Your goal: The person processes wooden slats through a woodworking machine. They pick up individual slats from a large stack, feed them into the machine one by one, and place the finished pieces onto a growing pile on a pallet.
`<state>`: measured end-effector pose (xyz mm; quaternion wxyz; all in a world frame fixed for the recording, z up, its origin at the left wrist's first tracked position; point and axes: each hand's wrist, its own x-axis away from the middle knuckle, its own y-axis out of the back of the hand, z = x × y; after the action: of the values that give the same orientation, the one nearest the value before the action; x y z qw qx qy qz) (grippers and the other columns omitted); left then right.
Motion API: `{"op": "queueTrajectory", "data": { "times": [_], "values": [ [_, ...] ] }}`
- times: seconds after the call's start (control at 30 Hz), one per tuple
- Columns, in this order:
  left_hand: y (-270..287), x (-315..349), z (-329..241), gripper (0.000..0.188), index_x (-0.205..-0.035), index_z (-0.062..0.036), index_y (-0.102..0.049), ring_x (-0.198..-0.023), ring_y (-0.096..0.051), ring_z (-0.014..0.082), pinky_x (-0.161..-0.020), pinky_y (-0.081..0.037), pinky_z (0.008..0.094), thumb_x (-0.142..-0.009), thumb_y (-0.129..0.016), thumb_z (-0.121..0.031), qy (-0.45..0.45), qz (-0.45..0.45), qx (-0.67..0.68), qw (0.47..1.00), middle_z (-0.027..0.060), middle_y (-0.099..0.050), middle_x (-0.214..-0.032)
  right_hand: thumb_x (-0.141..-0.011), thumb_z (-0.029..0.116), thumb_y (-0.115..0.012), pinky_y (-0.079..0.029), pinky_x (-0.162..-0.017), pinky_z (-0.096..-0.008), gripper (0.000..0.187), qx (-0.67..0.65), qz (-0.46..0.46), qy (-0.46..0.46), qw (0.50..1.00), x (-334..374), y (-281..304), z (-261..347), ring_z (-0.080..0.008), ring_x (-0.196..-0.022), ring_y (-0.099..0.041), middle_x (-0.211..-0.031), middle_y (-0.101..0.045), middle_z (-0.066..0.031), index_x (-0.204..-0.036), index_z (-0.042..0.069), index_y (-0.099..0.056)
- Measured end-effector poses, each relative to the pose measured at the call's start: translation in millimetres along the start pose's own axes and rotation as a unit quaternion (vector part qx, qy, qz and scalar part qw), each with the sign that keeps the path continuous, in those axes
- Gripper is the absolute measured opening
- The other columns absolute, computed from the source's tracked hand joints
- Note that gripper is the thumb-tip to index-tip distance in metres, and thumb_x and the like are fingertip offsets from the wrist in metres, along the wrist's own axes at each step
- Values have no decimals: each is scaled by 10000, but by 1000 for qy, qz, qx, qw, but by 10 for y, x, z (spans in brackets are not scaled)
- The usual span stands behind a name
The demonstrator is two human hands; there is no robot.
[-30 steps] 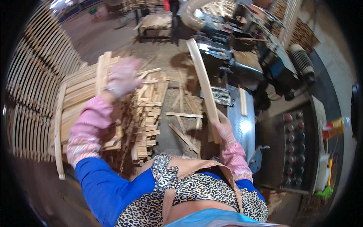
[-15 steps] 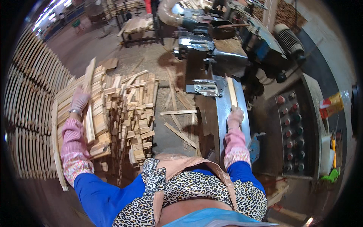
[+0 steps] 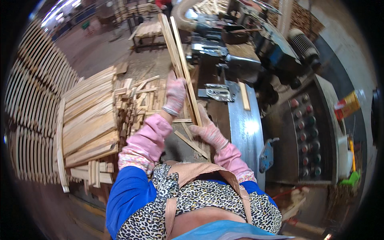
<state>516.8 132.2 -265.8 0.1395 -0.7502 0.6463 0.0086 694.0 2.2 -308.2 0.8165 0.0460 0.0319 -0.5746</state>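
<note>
Two long wooden strips point(image 3: 186, 66) stand tilted in front of me, their far ends raised toward the machine. My left hand point(image 3: 175, 95), in a pale knit glove, is closed round them at about mid-length. At their near end, my right hand point(image 3: 212, 134), gloved alike, has its thumb and fingers round the wood; part of its grip is hidden behind the strips. To the right, a shorter wooden strip point(image 3: 243, 96) lies on the shiny metal machine bed point(image 3: 250, 140), with neither hand on it.
At my left, a layer of boards point(image 3: 90, 116) tops a stack beside a tall rack of slats point(image 3: 30, 104). Short offcuts point(image 3: 138, 98) are heaped next to it. Beyond the bed stands a woodworking machine point(image 3: 240, 52); a button panel point(image 3: 306, 136) is at the right.
My left hand has come from the board stack to the middle with strips in it. My right hand has left the strip on the bed and moved left to the held strips.
</note>
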Motion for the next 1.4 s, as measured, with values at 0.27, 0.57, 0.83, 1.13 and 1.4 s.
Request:
{"op": "queueTrajectory", "data": {
  "times": [0.27, 0.57, 0.83, 1.13, 1.4],
  "values": [
    [-836, 1281, 712, 475, -1304, 6, -557, -798, -588, 159, -747, -514, 315, -902, -589, -245, 241, 227, -66, 941, 99, -644, -939, -821, 218, -778, -424, -1126, -407, 911, 353, -344, -315, 811, 2540, 506, -571, -362, -1339, -544, -1429, -569, -239, -1595, 80, -319],
    [-417, 1322, 568, 506, -1378, -10, -577, -889, -641, 168, -811, -524, 295, -952, -605, -281, 234, 247, -151, 928, 101, -682, -1069, -832, 249, -768, -472, -990, -491, 757, 618, -476, -85, 620, 1952, 1230, -1504, -369, -1160, -586, -1278, -636, -160, -1499, 120, -434],
    [-11, 337, -757, 437, -1370, -90, -578, -1124, -648, 265, -972, -562, 360, -944, -674, -108, -45, 218, -310, 924, 150, -674, -1225, -842, 234, -744, -522, -910, -488, 739, 578, -425, -144, 682, 642, 1922, -1439, -384, -1050, -621, -1249, -648, -160, -1513, 172, -441],
    [5203, 517, -1637, 805, -1560, -114, -405, -1145, -652, 348, -986, -508, 467, -843, -679, -357, 176, -290, -802, 491, 224, -589, -1396, -813, 215, -747, -490, -936, -540, 631, 581, -364, -205, 699, 3361, 742, -1042, -423, -1068, -608, -1223, -658, -204, -1404, 112, -552],
    [5402, 1112, -1970, 824, -1545, -99, -428, -1012, -705, 328, -905, -541, 455, -768, -642, -270, 278, -370, -716, 523, 229, -669, -1255, -858, 283, -728, -471, -946, -542, 705, 546, -463, -184, 674, 1848, 1336, -1491, -429, -1092, -583, -1178, -628, -213, -1493, 133, -461]
  ]
}}
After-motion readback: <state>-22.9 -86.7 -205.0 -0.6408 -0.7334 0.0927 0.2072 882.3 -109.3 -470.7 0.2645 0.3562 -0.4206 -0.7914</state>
